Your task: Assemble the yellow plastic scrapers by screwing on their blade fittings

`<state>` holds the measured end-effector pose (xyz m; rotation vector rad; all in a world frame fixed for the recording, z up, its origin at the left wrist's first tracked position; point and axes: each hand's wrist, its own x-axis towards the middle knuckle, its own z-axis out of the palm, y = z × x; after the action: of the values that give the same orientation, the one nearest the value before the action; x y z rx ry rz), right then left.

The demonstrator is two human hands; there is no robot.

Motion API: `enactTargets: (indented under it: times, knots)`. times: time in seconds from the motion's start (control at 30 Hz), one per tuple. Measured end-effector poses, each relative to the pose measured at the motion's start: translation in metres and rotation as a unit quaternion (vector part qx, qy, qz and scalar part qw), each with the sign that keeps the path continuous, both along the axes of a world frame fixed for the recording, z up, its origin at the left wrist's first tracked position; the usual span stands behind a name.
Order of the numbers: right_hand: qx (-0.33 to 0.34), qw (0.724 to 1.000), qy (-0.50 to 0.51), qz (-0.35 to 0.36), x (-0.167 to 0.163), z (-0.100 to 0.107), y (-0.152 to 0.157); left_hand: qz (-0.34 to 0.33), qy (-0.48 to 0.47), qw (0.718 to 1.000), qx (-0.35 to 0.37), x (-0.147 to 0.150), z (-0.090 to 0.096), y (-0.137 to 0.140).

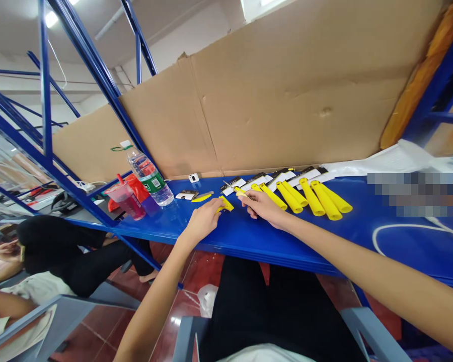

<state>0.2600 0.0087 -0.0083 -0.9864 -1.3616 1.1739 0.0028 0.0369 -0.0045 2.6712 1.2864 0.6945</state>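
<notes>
My left hand has its fingertips closed on a small yellow piece with dark markings, low over the blue tabletop. In my right hand is a slim pointed tool with a yellow part; its thin tip points away to the left, and its exact kind is unclear. Beside that hand lie several hollow yellow tapered sleeves, fanned out in a row. Behind them rest several black-and-white cards. Left of my hands are another yellow piece with a grey edge and a small black-and-white card.
A clear bottle with a green label and a cup of red drink stand at the left. A small white cube-shaped object sits near the cardboard wall. A white cable lies at the right. A person sits at the left.
</notes>
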Motion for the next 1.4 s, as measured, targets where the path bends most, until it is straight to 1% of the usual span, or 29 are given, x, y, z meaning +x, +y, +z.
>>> enactTargets:
  times: [0.07, 0.13, 0.2, 0.27, 0.33, 0.37, 0.43, 0.47, 0.5, 0.53, 0.57, 0.63, 0.67, 0.73, 0.8, 0.87, 0.97, 1.07, 1.13, 1.2, 1.27, 1.33, 1.4]
  knots:
    - [0.001, 1.000, -0.006, 0.001, 0.000, 0.001, -0.001, 0.005, -0.002, 1.000, 0.006, 0.001, 0.000, -0.001]
    - [-0.001, 1.000, -0.011, 0.001, 0.000, 0.000, 0.000, 0.003, -0.025, 1.000, 0.012, 0.001, 0.001, -0.002]
    - [-0.003, 1.000, -0.014, -0.002, 0.001, -0.001, 0.001, -0.003, -0.077, 0.997, 0.020, -0.002, 0.004, -0.002]
    - [-0.006, 1.000, -0.016, -0.007, 0.002, -0.004, 0.003, 0.003, -0.150, 0.988, 0.032, -0.008, 0.009, 0.003]
    - [-0.006, 1.000, -0.018, -0.008, 0.002, -0.006, 0.005, 0.030, -0.236, 0.971, 0.029, -0.021, 0.015, 0.014]
    - [-0.005, 1.000, -0.020, -0.008, 0.002, -0.007, 0.005, 0.048, -0.280, 0.959, 0.015, -0.029, 0.017, 0.022]
    - [-0.001, 1.000, -0.024, -0.008, 0.002, -0.007, 0.004, 0.079, -0.363, 0.928, -0.034, -0.049, 0.022, 0.041]
    - [0.001, 1.000, -0.026, -0.008, 0.002, -0.007, 0.004, 0.101, -0.387, 0.915, -0.059, -0.060, 0.024, 0.052]
    - [0.003, 1.000, -0.026, -0.007, 0.001, -0.007, 0.003, 0.132, -0.390, 0.907, -0.087, -0.070, 0.026, 0.062]
    - [0.004, 1.000, -0.028, -0.005, 0.000, -0.007, 0.002, 0.165, -0.375, 0.905, -0.113, -0.080, 0.027, 0.072]
    - [0.005, 1.000, -0.030, -0.005, 0.000, -0.007, 0.002, 0.185, -0.363, 0.905, -0.124, -0.088, 0.028, 0.081]
    - [0.017, 0.998, -0.050, -0.027, 0.000, -0.006, 0.003, 0.211, -0.334, 0.908, -0.137, -0.102, 0.028, 0.095]
    - [0.035, 0.995, -0.074, -0.053, 0.001, -0.006, 0.004, 0.219, -0.319, 0.912, -0.139, -0.107, 0.029, 0.100]
    - [0.090, 0.976, -0.155, -0.124, 0.005, -0.004, 0.007, 0.234, -0.283, 0.920, -0.135, -0.114, 0.029, 0.108]
    - [0.150, 0.939, -0.253, -0.177, 0.011, -0.001, 0.010, 0.248, -0.249, 0.930, -0.109, -0.118, 0.029, 0.111]
    - [0.188, 0.900, -0.344, -0.191, 0.017, 0.002, 0.011, 0.256, -0.225, 0.938, -0.063, -0.116, 0.027, 0.110]
    - [0.203, 0.836, -0.474, -0.185, 0.021, 0.007, 0.009, 0.239, -0.206, 0.949, 0.003, -0.101, 0.018, 0.099]
    - [0.185, 0.772, -0.583, -0.171, 0.018, 0.010, 0.007, 0.183, -0.191, 0.964, 0.019, -0.069, 0.002, 0.084]
    - [0.167, 0.747, -0.623, -0.160, 0.014, 0.011, 0.007, 0.129, -0.183, 0.975, 0.018, -0.044, -0.009, 0.076]
    - [0.149, 0.742, -0.636, -0.153, 0.010, 0.012, 0.007, 0.083, -0.183, 0.979, 0.042, -0.022, -0.016, 0.071]
    - [0.135, 0.746, -0.634, -0.150, 0.007, 0.013, 0.007, 0.067, -0.186, 0.978, 0.065, -0.008, -0.019, 0.069]
    - [0.128, 0.755, -0.625, -0.152, 0.008, 0.015, 0.007, 0.066, -0.188, 0.977, 0.077, -0.002, -0.019, 0.067]
    - [0.130, 0.766, -0.609, -0.160, 0.010, 0.017, 0.006, 0.061, -0.198, 0.975, 0.086, -0.003, -0.019, 0.063]
